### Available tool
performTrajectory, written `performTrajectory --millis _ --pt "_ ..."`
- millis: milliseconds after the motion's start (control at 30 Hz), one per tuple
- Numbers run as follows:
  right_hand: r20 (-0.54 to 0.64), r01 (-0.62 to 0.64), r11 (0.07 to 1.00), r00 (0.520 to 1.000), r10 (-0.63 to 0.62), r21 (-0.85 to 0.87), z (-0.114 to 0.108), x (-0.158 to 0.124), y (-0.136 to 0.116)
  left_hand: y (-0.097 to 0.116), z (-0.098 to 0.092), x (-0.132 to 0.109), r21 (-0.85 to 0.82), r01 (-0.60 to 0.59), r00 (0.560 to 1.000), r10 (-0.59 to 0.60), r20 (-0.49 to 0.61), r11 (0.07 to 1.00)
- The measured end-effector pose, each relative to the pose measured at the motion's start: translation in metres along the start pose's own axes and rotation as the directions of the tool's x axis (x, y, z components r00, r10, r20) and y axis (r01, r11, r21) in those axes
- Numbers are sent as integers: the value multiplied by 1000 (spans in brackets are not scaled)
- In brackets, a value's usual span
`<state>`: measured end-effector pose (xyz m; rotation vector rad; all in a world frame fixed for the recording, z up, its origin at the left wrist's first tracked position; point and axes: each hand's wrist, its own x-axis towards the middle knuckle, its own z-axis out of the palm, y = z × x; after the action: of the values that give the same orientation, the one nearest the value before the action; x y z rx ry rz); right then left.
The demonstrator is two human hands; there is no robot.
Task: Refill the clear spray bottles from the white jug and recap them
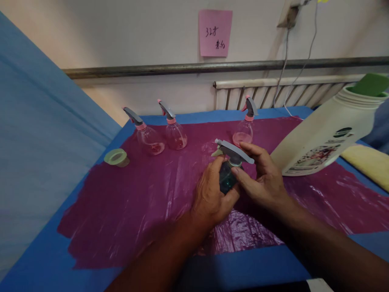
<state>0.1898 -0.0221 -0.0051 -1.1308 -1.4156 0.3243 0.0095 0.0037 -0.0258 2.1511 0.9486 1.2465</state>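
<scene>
A dark green spray bottle [227, 178] with a grey spray head and a pale trigger is held upright over the purple plastic sheet. My left hand [211, 192] is wrapped round the bottle's body. At the collar, my right hand [264, 174] has its thumb against the neck and its fingers behind the grey head. Just behind stands a clear spray bottle [243, 134] with a pink collar and some pink liquid. Two similar bottles, a left one [150, 140] and a middle one [176, 134], stand further left.
A pale green cup [117, 158] sits at the left. To the right stands a large cream jug [325, 134] with something green in its mouth, beside a yellow cloth [367, 162]. The purple sheet [146, 194] covers a blue tabletop. Behind are a pipe [170, 69] and a radiator [252, 83].
</scene>
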Motion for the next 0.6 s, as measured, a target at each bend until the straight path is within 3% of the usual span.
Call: performTrajectory --millis 167,333,600 --pt "-29 -23 1000 999 23 -3 1 -1 0 1 0 -1 4 -3 1000 3 13 1000" --pt "41 -33 997 999 30 75 1 -2 -2 1 -3 0 -1 15 1000 -15 -6 1000" --pt "41 -42 993 998 38 108 5 1 0 -1 -12 11 30 -7 1000 7 -8 1000"
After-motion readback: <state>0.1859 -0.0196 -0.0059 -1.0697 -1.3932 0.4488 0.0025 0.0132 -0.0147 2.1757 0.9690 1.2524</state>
